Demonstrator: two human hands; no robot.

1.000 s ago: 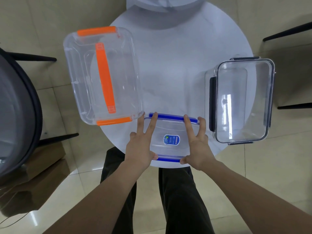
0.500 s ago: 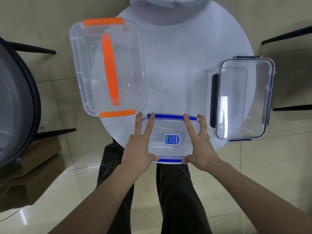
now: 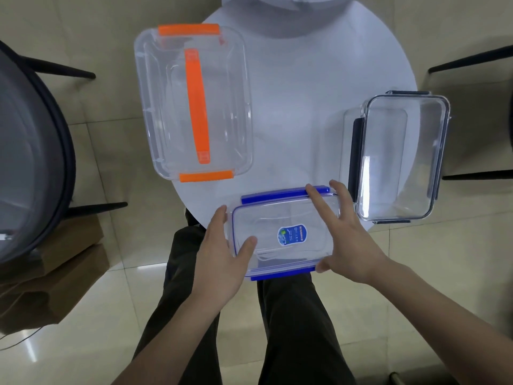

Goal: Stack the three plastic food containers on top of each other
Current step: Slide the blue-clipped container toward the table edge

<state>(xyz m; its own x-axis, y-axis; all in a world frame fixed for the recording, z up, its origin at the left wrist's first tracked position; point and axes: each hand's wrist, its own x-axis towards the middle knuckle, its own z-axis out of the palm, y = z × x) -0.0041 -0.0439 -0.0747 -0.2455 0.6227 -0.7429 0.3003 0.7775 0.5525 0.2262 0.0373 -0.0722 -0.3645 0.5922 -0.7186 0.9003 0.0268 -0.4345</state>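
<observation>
Head view: no stacking done yet, all three containers apart.
Nearest, both hands, left hand [image 3: 222,254] and right hand [image 3: 344,234], clamp the ends of the blue-clipped container [image 3: 283,234], which overhangs the near rim of the round tabletop [image 3: 291,107]. Farther off, the black-clipped container [image 3: 399,159] overhangs the right rim and the orange-handled container [image 3: 194,104] the left. The bare centre between them leaves room, I judge.

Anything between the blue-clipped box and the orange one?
Nothing visible. Both hands, left and right, grip the blue box; only bare table lies between it and the orange box.
</observation>
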